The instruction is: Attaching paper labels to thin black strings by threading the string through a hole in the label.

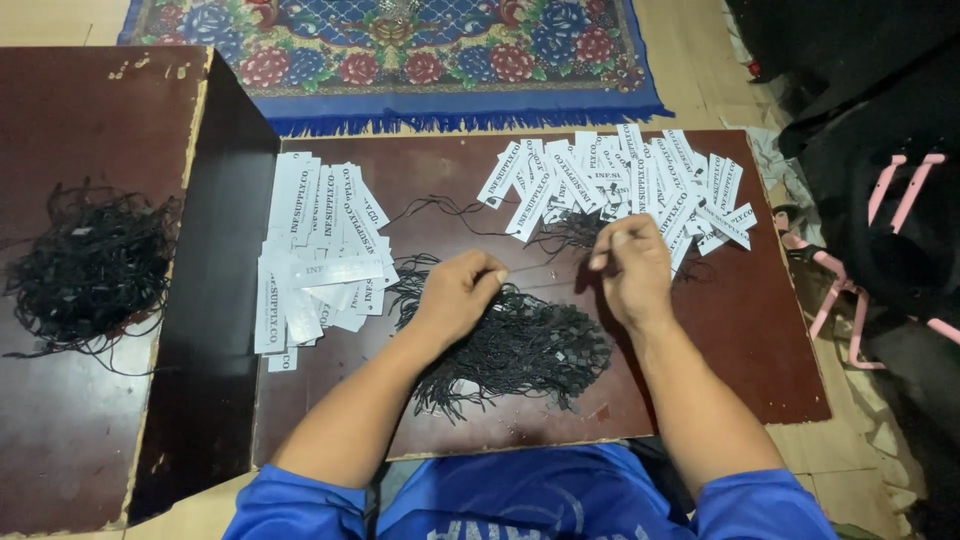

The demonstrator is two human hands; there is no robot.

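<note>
Both the left hand [458,292] and right hand [630,262], pinched shut mid-frame, seemingly grip limp, light black strings [520,345], best taken by an end.

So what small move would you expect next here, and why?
Probably the right hand reaches to the fanned white tags just beyond it. Both hands are closed above the black string pile, the left hand seemingly pinching a string, and neither holds a tag.
</note>
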